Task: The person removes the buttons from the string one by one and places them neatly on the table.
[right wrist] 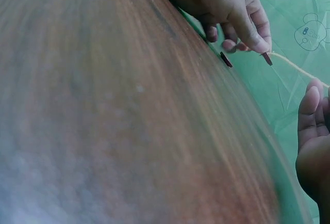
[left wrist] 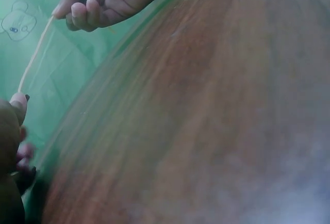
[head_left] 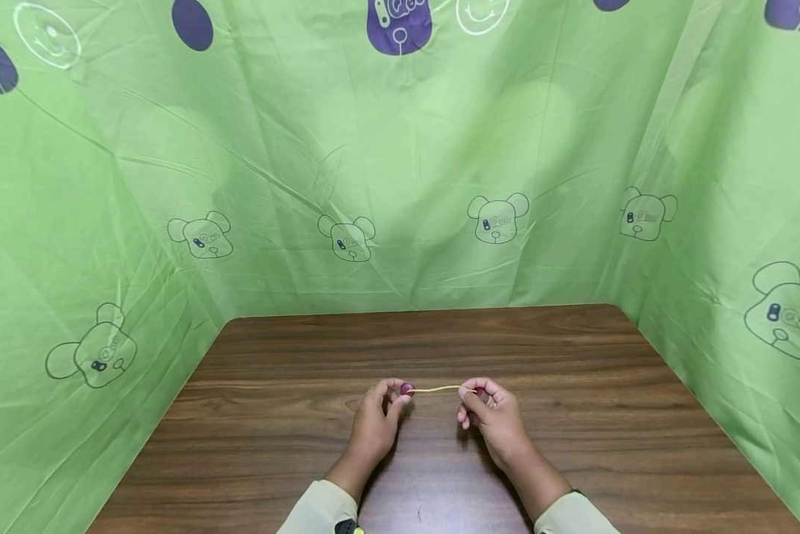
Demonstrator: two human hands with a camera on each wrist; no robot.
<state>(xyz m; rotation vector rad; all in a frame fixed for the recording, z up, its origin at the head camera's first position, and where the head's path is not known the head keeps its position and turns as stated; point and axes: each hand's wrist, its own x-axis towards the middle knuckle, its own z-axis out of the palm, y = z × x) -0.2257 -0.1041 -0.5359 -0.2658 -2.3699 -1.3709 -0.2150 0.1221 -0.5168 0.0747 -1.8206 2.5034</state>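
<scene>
A thin yellow cord (head_left: 436, 389) stretches nearly level between the two hands, above the brown table. My left hand (head_left: 373, 421) pinches its left end, where a small round dark red piece (head_left: 407, 389) shows at the fingertips. Seen edge-on in the right wrist view, that piece (right wrist: 267, 59) looks flat and thin. The cord's other end is pinched between thumb and forefinger of my right hand (head_left: 500, 419), and a bit of red (head_left: 479, 391) peeks out between those fingers, mostly hidden. Below the left fingers, a second small dark sliver (right wrist: 226, 59) appears in the right wrist view.
The wood-grain table (head_left: 293, 356) spreads out under both hands. Green cloth (head_left: 413, 259) printed with bear faces hangs around its back and both sides, close along the edges.
</scene>
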